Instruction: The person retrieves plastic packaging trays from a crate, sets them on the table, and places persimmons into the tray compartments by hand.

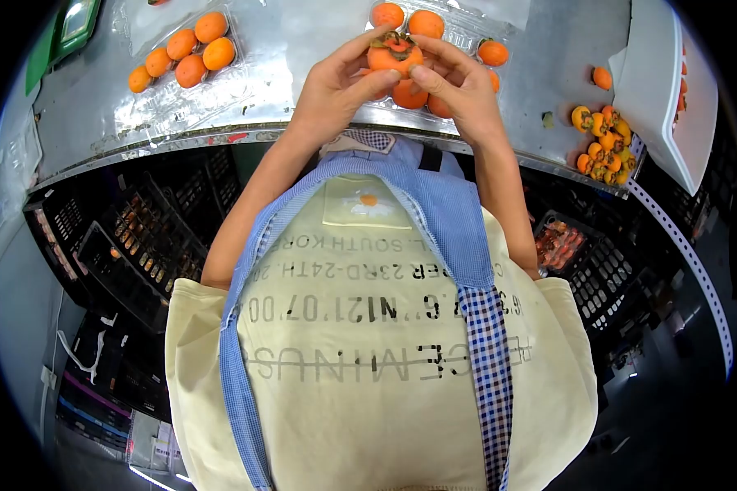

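Both my hands hold one orange persimmon (394,56), its green-brown leafy cap facing up. My left hand (336,86) grips its left side, and my right hand (463,86) grips the right side, thumbs close together at the near edge. Beneath and around my hands, several persimmons (409,94) sit in a clear plastic tray (464,18) on the metal table (303,49). My wrists and the held fruit partly hide that tray. To the left, a second clear tray (236,37) carries several more persimmons (191,71).
At the table's right lies a pile of small persimmons (606,147), with a single persimmon (602,78) near a white foam box (667,90). A green object (65,33) stands at the far left. Black crates (151,237) are stacked below the table edge.
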Demonstrator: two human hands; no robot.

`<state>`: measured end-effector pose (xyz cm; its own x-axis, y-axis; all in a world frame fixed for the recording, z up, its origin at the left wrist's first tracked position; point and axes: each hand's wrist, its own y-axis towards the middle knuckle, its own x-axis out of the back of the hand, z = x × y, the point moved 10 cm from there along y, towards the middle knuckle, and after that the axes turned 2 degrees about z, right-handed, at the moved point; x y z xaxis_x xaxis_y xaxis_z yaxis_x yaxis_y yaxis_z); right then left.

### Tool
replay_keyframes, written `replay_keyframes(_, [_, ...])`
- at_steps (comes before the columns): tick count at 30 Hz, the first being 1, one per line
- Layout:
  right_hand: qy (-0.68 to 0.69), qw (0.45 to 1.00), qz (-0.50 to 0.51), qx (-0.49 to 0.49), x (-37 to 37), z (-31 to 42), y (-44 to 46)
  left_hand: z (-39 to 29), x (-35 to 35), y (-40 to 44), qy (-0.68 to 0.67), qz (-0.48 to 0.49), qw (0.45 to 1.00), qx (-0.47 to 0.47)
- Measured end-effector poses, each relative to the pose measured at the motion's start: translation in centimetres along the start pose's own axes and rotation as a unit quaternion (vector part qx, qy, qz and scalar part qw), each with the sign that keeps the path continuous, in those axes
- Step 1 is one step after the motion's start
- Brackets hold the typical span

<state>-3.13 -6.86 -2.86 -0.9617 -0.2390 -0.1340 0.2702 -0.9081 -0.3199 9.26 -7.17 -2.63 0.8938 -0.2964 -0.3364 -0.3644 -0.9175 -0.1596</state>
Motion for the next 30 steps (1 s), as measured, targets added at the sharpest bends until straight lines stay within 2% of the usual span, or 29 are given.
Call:
replay_keyframes(7, [0.067,0.997,0.024,-0.01,-0.1,-0.8,0.2,-0.4,0.2,0.0,0.021,-0.003,0.998,-0.052])
replay_keyframes(10, [0.071,0.997,0.029,-0.007,-0.3,-0.7,0.2,-0.6,0.4,-0.1,0.035,-0.009,0.998,-0.044])
replay_keyframes(14, [0.078,0.996,0.032,0.014,-0.5,-0.3,0.3,-0.1,1.3,0.1,-0.013,-0.034,0.999,-0.015])
replay_keyframes(19, [0.14,0.989,0.052,-0.027,-0.6,-2.5,0.5,0.4,1.9,0.1,-0.027,-0.085,0.995,0.045])
replay_keyframes(23, [0.171,0.981,0.049,-0.074,-0.9,-3.8,0.1,1.1,2.5,-0.1,0.017,-0.086,0.993,0.074])
replay_keyframes(30, [0.187,0.978,0.037,-0.084,-0.8,-4.6,0.1,1.5,2.5,-0.2,0.008,-0.085,0.992,0.092])
